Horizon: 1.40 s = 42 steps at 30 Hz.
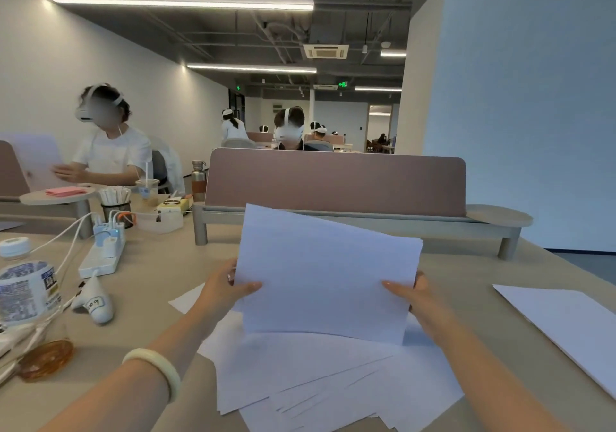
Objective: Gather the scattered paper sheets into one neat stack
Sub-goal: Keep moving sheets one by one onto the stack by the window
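A bundle of white paper sheets [325,271] is held upright and slightly tilted above the desk. My left hand [224,286] grips its left edge, thumb on the front. My right hand [411,293] grips its right edge the same way. Under the bundle, several loose white sheets [320,385] lie fanned and overlapping on the beige desk [160,275]. One more sheet [566,325] lies apart at the right, and a corner of another sheet [186,300] shows behind my left wrist.
To the left are a water bottle [25,285], a power strip [103,251] with cables, a white labelled device [96,301] and an amber lid [45,360]. A brown divider panel [336,181] on a shelf closes the desk's far side. People sit beyond.
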### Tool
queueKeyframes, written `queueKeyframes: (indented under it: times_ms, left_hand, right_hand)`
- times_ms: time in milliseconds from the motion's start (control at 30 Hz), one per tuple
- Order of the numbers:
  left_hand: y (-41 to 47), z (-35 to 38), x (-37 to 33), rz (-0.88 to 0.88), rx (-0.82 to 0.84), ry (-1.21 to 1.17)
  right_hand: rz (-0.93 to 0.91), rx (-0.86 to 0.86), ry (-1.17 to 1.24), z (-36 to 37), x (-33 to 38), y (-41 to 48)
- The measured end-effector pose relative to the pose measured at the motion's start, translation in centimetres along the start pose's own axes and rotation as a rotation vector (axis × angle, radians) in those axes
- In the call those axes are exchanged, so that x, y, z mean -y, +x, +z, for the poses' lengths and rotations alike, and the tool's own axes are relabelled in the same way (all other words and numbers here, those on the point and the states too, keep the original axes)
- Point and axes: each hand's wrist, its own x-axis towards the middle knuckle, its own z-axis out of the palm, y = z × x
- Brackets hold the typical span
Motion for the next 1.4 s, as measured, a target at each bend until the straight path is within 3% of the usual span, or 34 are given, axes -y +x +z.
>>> queueKeyframes:
  times_ms: [233, 500, 800, 1000, 1100, 1333, 1400]
  left_hand:
    - [-0.2, 1.3, -0.2, 0.015, -0.079, 0.0]
    - [-1.1, 1.5, 2.1, -0.083, -0.047, 0.018]
    - [-1.8, 2.7, 2.3, -0.079, 0.001, 0.095]
    - [-0.4, 2.3, 2.0, -0.106, -0.1, 0.232]
    - [-0.2, 1.7, 2.1, -0.187, -0.097, 0.299]
    - [-2.1, 0.6, 5.6, -0.434, 0.044, 0.804]
    - [-2.3, 0.5, 5.7, -0.458, 0.014, 0.799]
  right_hand:
    - [-0.024, -0.078, -0.031, 1.2, 0.1, 0.4]
    - [0.035, -0.099, 0.012, 2.1, -1.9, -0.2]
    - [0.072, -0.143, -0.062, 3.3, -2.8, 0.3]
    - [0.096, -0.222, -0.274, 3.6, -1.7, 1.1]
    - [0.118, -0.138, -0.481, 3.5, -0.8, 1.5]
    - [0.289, 0.046, -1.035, 5.5, -3.4, 1.2]
    - [0.373, 0.073, -1.075, 6.1, -3.4, 1.1]
